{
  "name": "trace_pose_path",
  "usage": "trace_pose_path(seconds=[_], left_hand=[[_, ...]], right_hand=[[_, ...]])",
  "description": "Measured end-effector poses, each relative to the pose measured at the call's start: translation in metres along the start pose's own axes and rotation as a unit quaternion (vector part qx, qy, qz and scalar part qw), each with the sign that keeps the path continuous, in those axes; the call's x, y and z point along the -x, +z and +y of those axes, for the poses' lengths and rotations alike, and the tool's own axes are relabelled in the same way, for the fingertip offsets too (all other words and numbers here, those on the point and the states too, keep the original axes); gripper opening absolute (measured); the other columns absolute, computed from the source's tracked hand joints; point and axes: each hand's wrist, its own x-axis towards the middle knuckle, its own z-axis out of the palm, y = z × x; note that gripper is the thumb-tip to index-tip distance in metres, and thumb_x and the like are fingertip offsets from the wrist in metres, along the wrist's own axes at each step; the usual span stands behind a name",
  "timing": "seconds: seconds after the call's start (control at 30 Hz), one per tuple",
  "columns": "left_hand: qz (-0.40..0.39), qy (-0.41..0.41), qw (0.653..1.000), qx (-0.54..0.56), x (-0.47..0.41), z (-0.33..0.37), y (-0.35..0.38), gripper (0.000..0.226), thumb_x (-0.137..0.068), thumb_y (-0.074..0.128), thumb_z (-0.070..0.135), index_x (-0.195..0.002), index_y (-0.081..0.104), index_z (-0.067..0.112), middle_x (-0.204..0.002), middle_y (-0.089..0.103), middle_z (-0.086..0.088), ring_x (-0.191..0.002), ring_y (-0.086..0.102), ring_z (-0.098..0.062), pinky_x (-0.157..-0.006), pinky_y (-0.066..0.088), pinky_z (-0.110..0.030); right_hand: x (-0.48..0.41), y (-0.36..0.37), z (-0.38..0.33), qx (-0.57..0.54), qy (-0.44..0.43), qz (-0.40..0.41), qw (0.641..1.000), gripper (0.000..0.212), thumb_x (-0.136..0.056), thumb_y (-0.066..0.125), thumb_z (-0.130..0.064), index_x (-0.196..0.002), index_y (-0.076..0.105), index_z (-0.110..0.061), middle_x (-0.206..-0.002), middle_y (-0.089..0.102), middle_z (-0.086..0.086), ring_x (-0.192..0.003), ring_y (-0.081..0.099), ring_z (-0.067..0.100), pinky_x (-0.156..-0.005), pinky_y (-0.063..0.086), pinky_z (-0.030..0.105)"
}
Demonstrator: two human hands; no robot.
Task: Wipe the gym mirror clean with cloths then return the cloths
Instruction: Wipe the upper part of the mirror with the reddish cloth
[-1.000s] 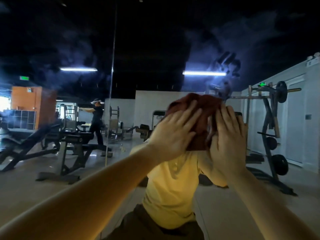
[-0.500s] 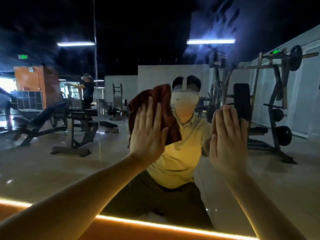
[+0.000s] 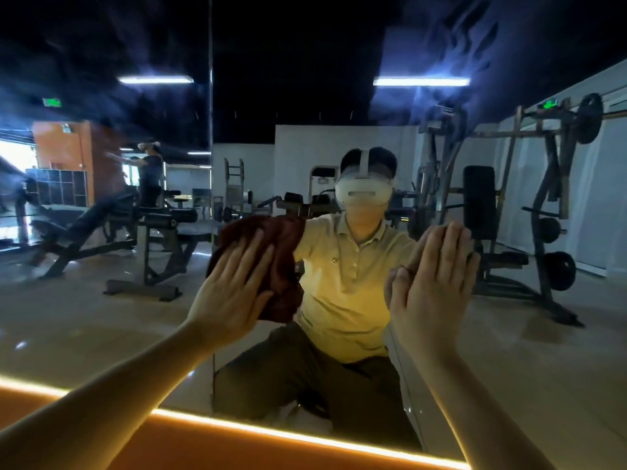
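One cloth point(image 3: 283, 252) under left hand point(image 3: 234, 293); right hand point(image 3: 434, 283) flat on mirror point(image 3: 101, 334).

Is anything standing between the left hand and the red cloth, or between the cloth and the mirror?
Nothing visible does. The left hand presses flat, fingers straight, on the dark red cloth, which lies directly against the mirror. The right hand is flat at the mirror too; no cloth shows under it.

Left grip point(image 3: 234, 293), right grip point(image 3: 431, 283) flat, outstretched
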Motion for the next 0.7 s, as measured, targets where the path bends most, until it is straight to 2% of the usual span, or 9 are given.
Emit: trace_pose_path(seconds=[0.1, 0.2, 0.27, 0.33, 0.4, 0.43, 0.57, 0.7], left_hand=[[0.001, -0.033, 0.999, 0.029, 0.010, 0.005, 0.003, 0.066, -0.113, 0.017, 0.048, -0.168, 0.006, 0.013, -0.175, -0.006, -0.013, -0.162, -0.005, -0.029, -0.131, 0.001, -0.046], [0.024, -0.063, 0.994, 0.091, -0.011, 0.046, 0.004, 0.070, -0.111, 0.017, 0.049, -0.168, 0.000, 0.012, -0.175, -0.010, -0.015, -0.161, -0.007, -0.031, -0.131, 0.001, -0.047], [0.042, -0.043, 0.990, 0.126, -0.031, 0.081, 0.006, 0.071, -0.111, 0.021, 0.048, -0.168, 0.001, 0.011, -0.175, -0.011, -0.015, -0.162, -0.011, -0.029, -0.131, -0.005, -0.043], [0.039, 0.025, 0.988, 0.150, -0.047, 0.105, 0.004, 0.073, -0.110, 0.029, 0.048, -0.169, 0.006, 0.013, -0.175, -0.006, -0.016, -0.163, -0.003, -0.030, -0.132, 0.005, -0.044], [0.033, 0.105, 0.983, 0.145, -0.050, 0.095, 0.002, 0.074, -0.107, 0.035, 0.049, -0.169, 0.012, 0.015, -0.175, 0.003, -0.015, -0.158, 0.018, -0.030, -0.128, 0.019, -0.043], [0.038, 0.124, 0.982, 0.141, -0.048, 0.079, 0.001, 0.074, -0.106, 0.037, 0.049, -0.168, 0.016, 0.015, -0.175, 0.008, -0.014, -0.154, 0.025, -0.030, -0.126, 0.019, -0.042], [0.095, 0.089, 0.983, 0.132, -0.031, 0.008, 0.001, 0.074, -0.101, 0.039, 0.044, -0.166, 0.022, 0.012, -0.168, 0.021, -0.017, -0.149, 0.030, -0.035, -0.129, -0.001, -0.038], [0.108, 0.059, 0.984, 0.131, -0.043, 0.006, 0.001, 0.075, -0.099, 0.039, 0.044, -0.164, 0.027, 0.008, -0.159, 0.029, -0.025, -0.143, 0.033, -0.043, -0.127, 0.009, -0.046]], right_hand=[[0.007, 0.000, -0.013, 0.016, 0.009, -0.008, 1.000, 0.074, -0.106, 0.034, -0.039, -0.165, 0.010, -0.001, -0.173, 0.004, 0.019, -0.161, 0.000, 0.032, -0.129, 0.008, 0.056], [0.010, -0.004, -0.026, 0.017, 0.028, -0.019, 0.999, 0.072, -0.106, 0.034, -0.036, -0.165, 0.012, -0.003, -0.174, 0.005, 0.017, -0.162, 0.001, 0.031, -0.130, 0.008, 0.056], [0.015, -0.006, -0.030, 0.011, 0.034, -0.026, 0.999, 0.069, -0.105, 0.037, -0.031, -0.165, 0.016, -0.004, -0.174, 0.007, 0.015, -0.162, 0.002, 0.030, -0.130, 0.010, 0.055], [0.016, -0.010, -0.027, 0.013, 0.019, -0.034, 0.999, 0.068, -0.105, 0.038, -0.031, -0.165, 0.018, -0.007, -0.175, 0.007, 0.012, -0.162, 0.004, 0.029, -0.130, 0.011, 0.055], [0.014, -0.015, -0.019, 0.037, -0.010, -0.043, 0.998, 0.068, -0.105, 0.038, -0.032, -0.166, 0.017, -0.012, -0.175, 0.007, 0.008, -0.162, 0.004, 0.026, -0.129, 0.012, 0.051], [0.013, -0.017, -0.014, 0.050, -0.021, -0.049, 0.997, 0.067, -0.105, 0.038, -0.032, -0.167, 0.017, -0.014, -0.175, 0.006, 0.005, -0.162, 0.003, 0.024, -0.128, 0.013, 0.049], [0.013, -0.020, -0.007, 0.094, -0.032, -0.063, 0.993, 0.064, -0.108, 0.038, -0.028, -0.167, 0.014, -0.018, -0.176, 0.004, 0.000, -0.162, 0.002, 0.019, -0.129, 0.017, 0.047], [0.013, -0.027, -0.003, 0.098, -0.057, -0.067, 0.991, 0.063, -0.107, 0.037, -0.027, -0.167, 0.017, -0.016, -0.176, 0.008, 0.000, -0.162, 0.006, 0.019, -0.128, 0.022, 0.048]])
